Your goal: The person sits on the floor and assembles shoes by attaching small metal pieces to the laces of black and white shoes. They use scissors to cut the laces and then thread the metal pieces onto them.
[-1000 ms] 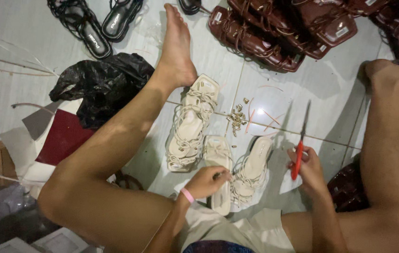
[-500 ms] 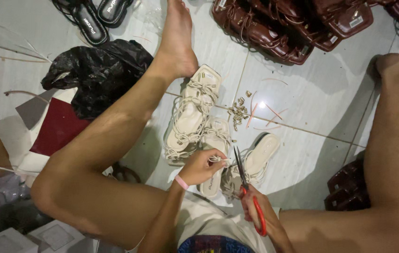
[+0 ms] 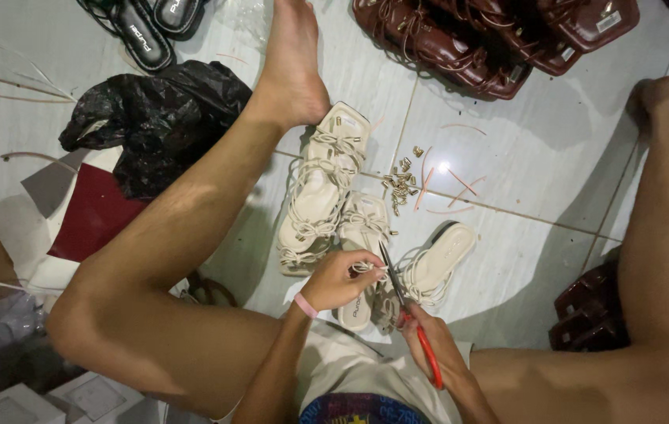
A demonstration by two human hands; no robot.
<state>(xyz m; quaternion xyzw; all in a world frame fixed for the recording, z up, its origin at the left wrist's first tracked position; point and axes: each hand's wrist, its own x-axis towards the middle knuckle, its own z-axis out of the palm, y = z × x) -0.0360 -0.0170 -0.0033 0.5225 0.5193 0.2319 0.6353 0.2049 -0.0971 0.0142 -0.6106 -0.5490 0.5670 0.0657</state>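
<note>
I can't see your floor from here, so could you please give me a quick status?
Left hand pinching cream sandal strap. Right hand holding red-handled scissors, blades at that strap. Metal beads loose on tile beyond.

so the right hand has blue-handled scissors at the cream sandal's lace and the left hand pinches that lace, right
Not quite: the scissors have red handles, not blue. The head view shows the right hand holding them with the blades up at the lace of the cream sandal, while the left hand pinches that lace.
</note>
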